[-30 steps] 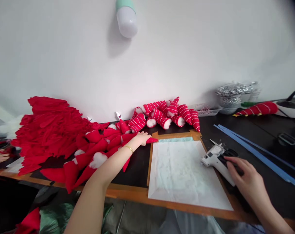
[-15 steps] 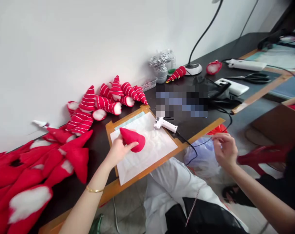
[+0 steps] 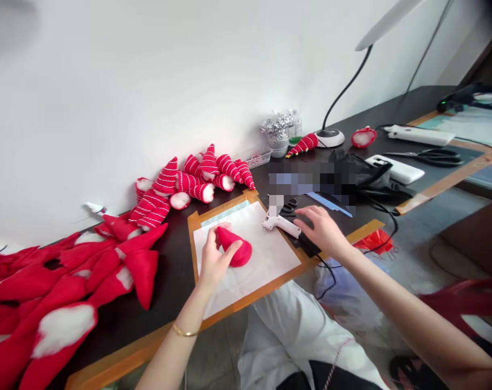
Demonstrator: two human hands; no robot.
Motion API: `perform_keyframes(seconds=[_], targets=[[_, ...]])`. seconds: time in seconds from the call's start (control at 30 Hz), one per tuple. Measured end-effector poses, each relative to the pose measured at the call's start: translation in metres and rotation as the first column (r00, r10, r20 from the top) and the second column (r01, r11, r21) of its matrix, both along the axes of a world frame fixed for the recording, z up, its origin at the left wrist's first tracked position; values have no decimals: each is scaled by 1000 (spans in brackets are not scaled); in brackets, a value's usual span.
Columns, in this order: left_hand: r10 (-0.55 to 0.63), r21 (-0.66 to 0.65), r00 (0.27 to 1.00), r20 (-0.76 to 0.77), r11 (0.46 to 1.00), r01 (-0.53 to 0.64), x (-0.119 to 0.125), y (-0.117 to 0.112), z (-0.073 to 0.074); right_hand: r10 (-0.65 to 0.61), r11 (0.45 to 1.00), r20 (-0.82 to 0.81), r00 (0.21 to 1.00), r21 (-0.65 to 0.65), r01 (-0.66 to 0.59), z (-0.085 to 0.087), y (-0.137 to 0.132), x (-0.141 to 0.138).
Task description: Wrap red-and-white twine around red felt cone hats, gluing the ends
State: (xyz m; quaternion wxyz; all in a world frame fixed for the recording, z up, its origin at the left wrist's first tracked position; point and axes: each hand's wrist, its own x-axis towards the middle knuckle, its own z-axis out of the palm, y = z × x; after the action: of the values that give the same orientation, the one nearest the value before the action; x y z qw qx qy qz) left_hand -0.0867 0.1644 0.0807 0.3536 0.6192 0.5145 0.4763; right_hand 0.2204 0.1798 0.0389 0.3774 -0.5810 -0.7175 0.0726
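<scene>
My left hand (image 3: 212,260) is closed around a red felt cone (image 3: 241,254), its tip pointing up and left. The cone is held over a white sheet of paper (image 3: 270,254) taped down with brown tape. Just right of the sheet's middle lies a white glue gun (image 3: 287,226), its cable trailing off the table's front. Beside its handle hovers my right hand (image 3: 324,232), fingers stretched and apart, holding nothing. Whether a fingertip touches the handle, I cannot tell.
Stuffed red cones (image 3: 67,330) pile up at the left. Striped red-and-white cones (image 3: 167,176) stand behind the paper. Small scissors (image 3: 290,207), blue sticks (image 3: 329,203), a black bag (image 3: 362,176), a lamp base (image 3: 330,138) and large scissors (image 3: 437,156) sit to the right.
My right hand has come from beyond the table's front edge, leftward to the glue gun, and its fingers have spread. My left hand still holds the red cone over the paper.
</scene>
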Motion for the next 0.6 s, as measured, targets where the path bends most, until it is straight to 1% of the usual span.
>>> perform_keyframes(seconds=[0.07,0.1,0.17,0.23,0.27,0.33,0.4,0.43,0.47,0.53,0.57,0.6], targets=[[17,-2,997,79,1000,-17,11,-4,-2,71,995,82,994,-76,-65,0,10,-23],[-7,-14,991,132,1000,9,15,-6,-3,85,992,113,990,-104,-73,-2,12,-32],[-100,-40,974,204,993,111,20,-11,-4,81,988,155,985,-139,-59,-7,17,-43],[-167,-41,967,194,983,178,22,-16,-5,66,988,168,984,-151,-41,-10,21,-46],[-179,-33,969,173,982,187,21,-18,-4,63,987,166,984,-154,-37,-10,23,-45],[-167,-15,974,155,985,171,20,-23,-3,58,987,142,988,-156,-35,-9,22,-41],[-130,-11,976,173,991,134,19,-28,-3,41,991,29,999,-130,-37,-8,11,-38],[-109,-11,978,178,994,113,19,-29,-3,32,993,-88,996,-107,-42,-7,2,-38],[-92,-2,981,174,996,94,19,-30,-3,25,996,-225,974,-82,-44,-7,-8,-39],[-68,39,987,144,997,63,20,-30,-4,25,994,-468,883,-86,-74,-8,-34,-45],[-60,60,989,134,997,53,20,-30,-4,24,990,-539,842,-106,-95,-7,-47,-48],[-55,75,990,133,996,45,21,-30,-4,27,985,-576,817,-123,-119,-7,-59,-52]])
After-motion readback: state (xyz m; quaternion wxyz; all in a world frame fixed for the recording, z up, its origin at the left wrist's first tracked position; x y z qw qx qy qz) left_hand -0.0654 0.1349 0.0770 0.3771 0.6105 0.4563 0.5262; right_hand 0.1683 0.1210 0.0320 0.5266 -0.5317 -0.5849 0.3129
